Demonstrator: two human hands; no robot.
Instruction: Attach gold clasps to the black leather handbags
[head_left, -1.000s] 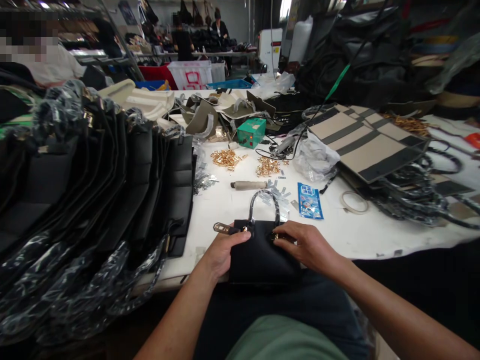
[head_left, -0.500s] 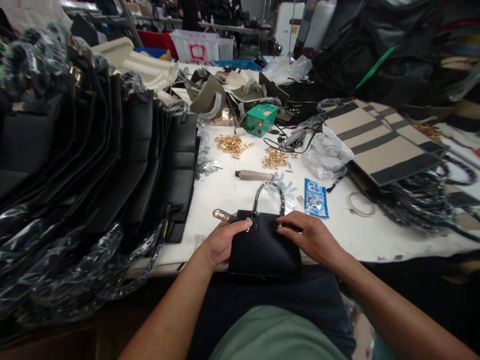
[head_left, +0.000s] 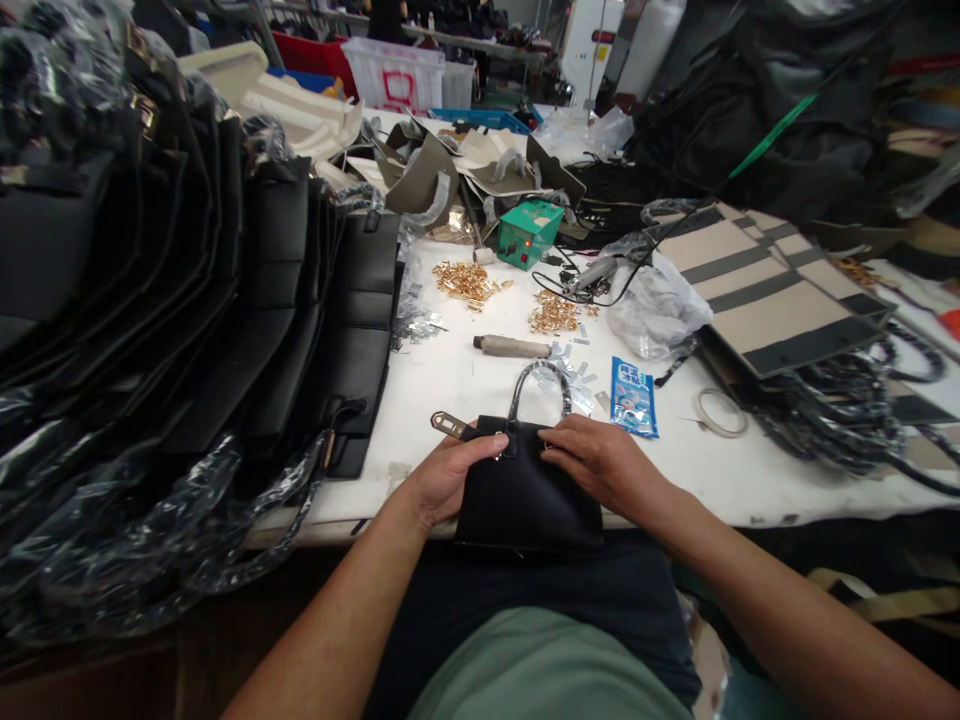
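Note:
A small black handbag piece (head_left: 529, 510) lies at the table's front edge, over my lap. Its arched handle (head_left: 538, 368) is wrapped in clear plastic. My left hand (head_left: 448, 475) grips the bag's left side, thumb on the front beside a gold fitting at the handle's base. A black strap with a gold-framed slot (head_left: 450, 426) sticks out leftward above that hand. With bent fingers, my right hand (head_left: 600, 458) pinches a small gold metal fitting (head_left: 543, 445) against the bag's upper front; the fingers mostly cover it.
Black bag pieces (head_left: 270, 300) stand stacked at left. Beyond the bag lie a wrapped-handle tool (head_left: 514, 347), piles of gold fittings (head_left: 466, 283), flat metal plates (head_left: 574, 378), a blue packet (head_left: 634, 398) and a tape roll (head_left: 721, 412). A green power box (head_left: 529, 234) and beige-black panels (head_left: 772, 285) sit farther back.
My right hand has shifted slightly left over the bag's front, its fingers now covering more of the gold fitting. The left hand keeps its grip. The camera view has tilted a little.

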